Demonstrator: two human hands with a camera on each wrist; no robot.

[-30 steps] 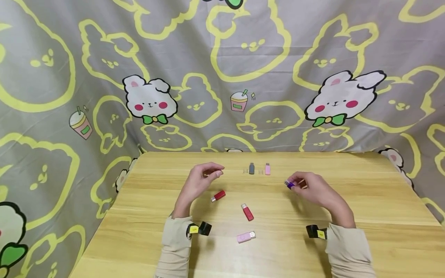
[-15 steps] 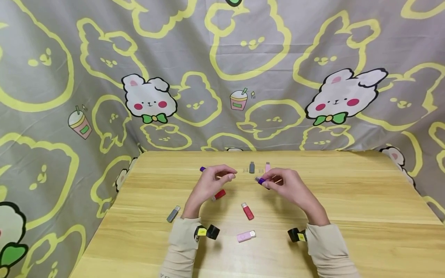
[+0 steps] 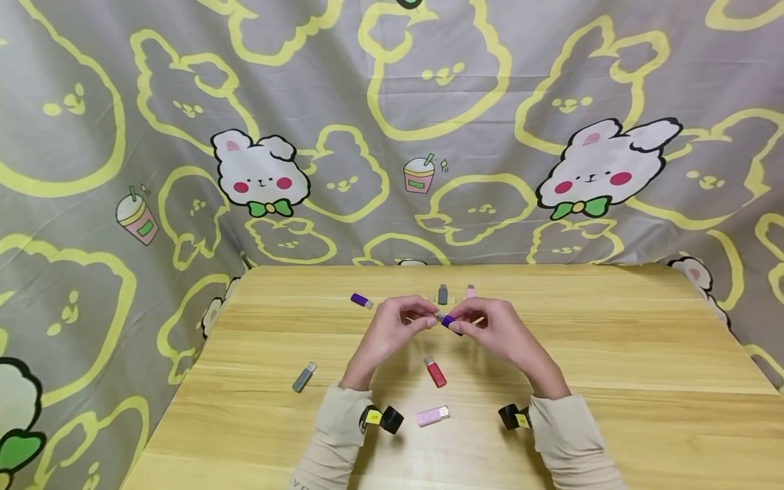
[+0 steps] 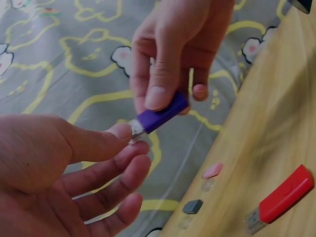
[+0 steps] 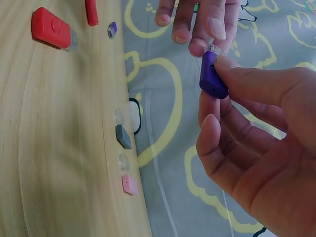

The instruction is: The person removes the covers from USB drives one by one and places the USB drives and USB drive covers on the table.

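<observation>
Between my hands is a purple USB stick [image 4: 160, 113], held over the table, its metal plug end pointing left. My right hand [image 3: 495, 328] pinches its purple body between thumb and fingers. At the plug end, my left hand [image 3: 395, 327] has thumb and index finger on the clear cap [image 5: 213, 48]; its other fingers are loosely bent, as the left wrist view shows. Just beyond the hands, a dark grey USB stick [image 3: 443, 295] and a pink one [image 3: 471, 290] stand at the back, with small clear caps [image 5: 124, 162] beside them.
On the wooden table [image 3: 661, 354] lie a red USB stick [image 3: 435, 373], a light pink one [image 3: 433, 416], a grey one [image 3: 304, 376] and another purple one [image 3: 361, 300]. A second red stick [image 5: 92, 12] is hidden by my left arm in the head view. A patterned curtain [image 3: 343, 170] hangs behind.
My right hand has carried the purple USB stick leftward to the middle. My left hand has moved right to meet it and now touches its plug end.
</observation>
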